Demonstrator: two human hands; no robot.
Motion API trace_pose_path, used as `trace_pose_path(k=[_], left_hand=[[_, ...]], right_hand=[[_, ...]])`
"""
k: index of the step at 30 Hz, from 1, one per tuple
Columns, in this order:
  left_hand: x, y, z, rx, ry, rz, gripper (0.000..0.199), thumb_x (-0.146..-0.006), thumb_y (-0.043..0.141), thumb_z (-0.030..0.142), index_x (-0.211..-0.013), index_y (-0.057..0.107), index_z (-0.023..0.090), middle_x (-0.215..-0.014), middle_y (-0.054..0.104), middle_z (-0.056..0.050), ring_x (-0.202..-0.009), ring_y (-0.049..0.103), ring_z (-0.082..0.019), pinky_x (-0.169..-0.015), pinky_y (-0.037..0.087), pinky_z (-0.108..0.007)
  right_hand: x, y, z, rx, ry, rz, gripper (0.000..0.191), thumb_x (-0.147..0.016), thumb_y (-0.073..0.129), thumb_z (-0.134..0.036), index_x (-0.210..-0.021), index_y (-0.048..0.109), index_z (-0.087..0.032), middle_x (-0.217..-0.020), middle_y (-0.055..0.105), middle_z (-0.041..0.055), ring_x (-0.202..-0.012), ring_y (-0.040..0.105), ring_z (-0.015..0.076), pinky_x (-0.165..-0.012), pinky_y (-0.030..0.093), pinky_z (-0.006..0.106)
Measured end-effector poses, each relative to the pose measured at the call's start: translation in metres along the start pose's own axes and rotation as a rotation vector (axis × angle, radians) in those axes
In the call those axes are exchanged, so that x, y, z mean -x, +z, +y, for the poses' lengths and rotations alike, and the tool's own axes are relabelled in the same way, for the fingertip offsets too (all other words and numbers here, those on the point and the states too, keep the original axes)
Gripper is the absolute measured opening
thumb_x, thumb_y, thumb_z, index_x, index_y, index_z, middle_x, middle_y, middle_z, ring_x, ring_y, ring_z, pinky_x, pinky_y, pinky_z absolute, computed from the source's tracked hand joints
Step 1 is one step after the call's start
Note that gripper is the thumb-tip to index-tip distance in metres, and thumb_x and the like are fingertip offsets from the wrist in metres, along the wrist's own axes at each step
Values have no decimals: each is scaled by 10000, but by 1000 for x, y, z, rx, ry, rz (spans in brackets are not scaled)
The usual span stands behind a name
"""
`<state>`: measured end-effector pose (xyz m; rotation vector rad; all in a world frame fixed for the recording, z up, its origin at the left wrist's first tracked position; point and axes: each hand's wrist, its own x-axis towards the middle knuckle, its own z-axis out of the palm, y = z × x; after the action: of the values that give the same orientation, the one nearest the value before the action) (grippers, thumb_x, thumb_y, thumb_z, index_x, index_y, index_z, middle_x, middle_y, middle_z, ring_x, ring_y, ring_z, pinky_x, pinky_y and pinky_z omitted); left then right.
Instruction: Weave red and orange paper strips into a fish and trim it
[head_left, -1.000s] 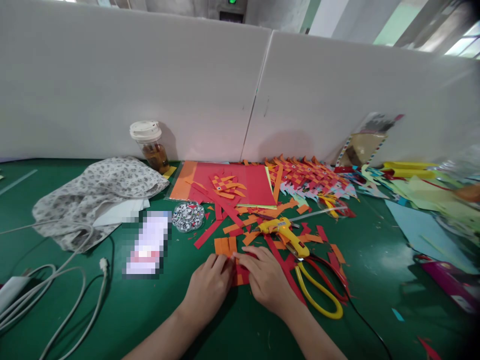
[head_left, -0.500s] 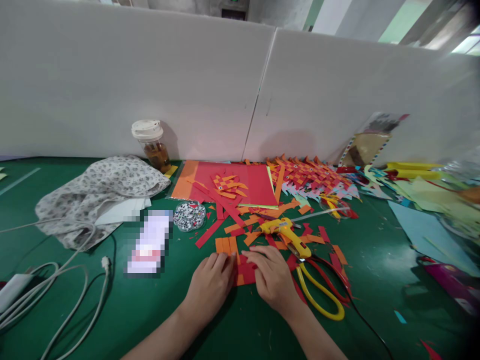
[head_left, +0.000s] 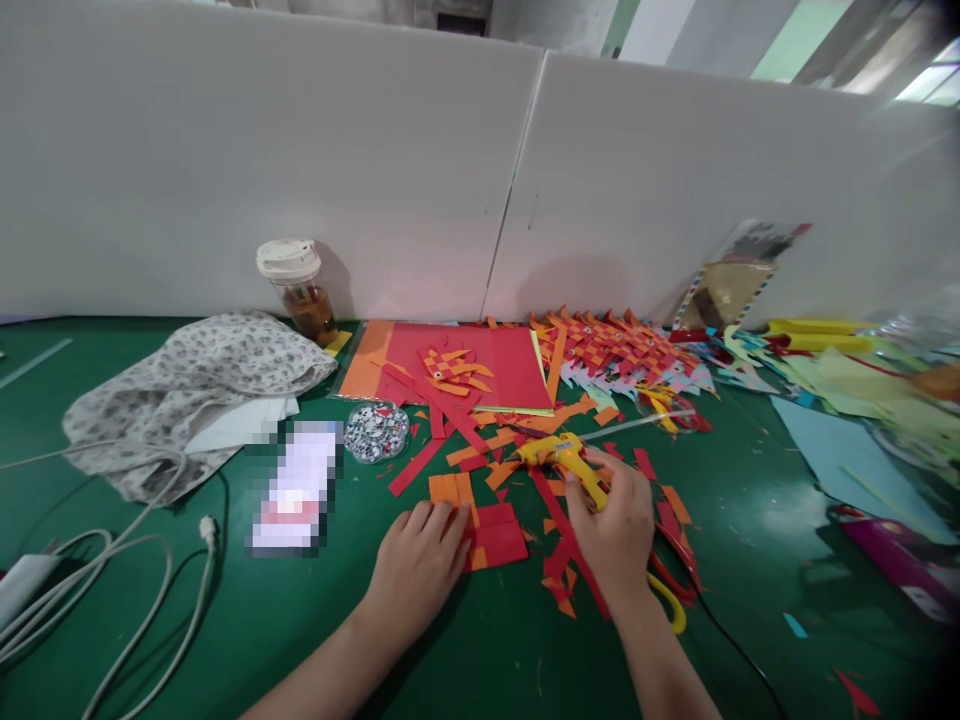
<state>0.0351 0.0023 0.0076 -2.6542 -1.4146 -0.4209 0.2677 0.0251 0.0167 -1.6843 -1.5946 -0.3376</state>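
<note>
My left hand (head_left: 424,550) lies on the table with its fingers bent together, pressing down interlaced paper strips. Orange strips (head_left: 448,488) stick out past its fingertips, and red strips (head_left: 501,532) extend to its right. My right hand (head_left: 615,520) is closed around the handle of a yellow glue gun (head_left: 559,452), thumb on the near side. The gun still rests among paper scraps, its nozzle pointing left. Scissors with yellow-and-red handles (head_left: 667,600) lie partly hidden beneath my right hand and wrist.
Red and orange sheets (head_left: 480,350) lie behind, bearing a woven paper fish (head_left: 454,372). More paper fish (head_left: 622,350) are piled to the right. Around the left side are googly eyes (head_left: 375,432), a phone (head_left: 296,488), a cloth (head_left: 202,370), a drink cup (head_left: 300,290) and cables (head_left: 165,570).
My right hand has left the red paper strips, moved right and up, and closed on the glue gun's handle. My left hand has stayed on the strips.
</note>
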Motion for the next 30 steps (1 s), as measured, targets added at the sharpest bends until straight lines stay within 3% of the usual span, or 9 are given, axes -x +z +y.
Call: trace_pose_path(k=[13,21,30], left_hand=[[-1,0,2,-58,34,18,290,-861,490,203,-1137,567,162,-937,626,-73,-807,560,-206,-632,487,-311],[5,4,0,-42,59,102,248,-866,495,190,-1087,598,140,-969,657,-71,-839,579,-206,-644,517,-289],[6,3,1,-77,72,81,249,-832,542,163,-1069,607,126,-985,666,-66,-827,585,-219,-611,538,-310]], right_hand=[[2,4,2,84,36,-51,294,-816,515,-357,-1045,503,-172,-998,593,125,-939,529,280,-774,444,399],[4,10,8,101,41,-128,281,-809,522,-390,-995,481,-182,-993,585,117,-948,532,280,-766,452,394],[4,9,7,121,39,-156,273,-820,504,-378,-1000,478,-175,-1000,584,124,-956,529,276,-783,452,392]])
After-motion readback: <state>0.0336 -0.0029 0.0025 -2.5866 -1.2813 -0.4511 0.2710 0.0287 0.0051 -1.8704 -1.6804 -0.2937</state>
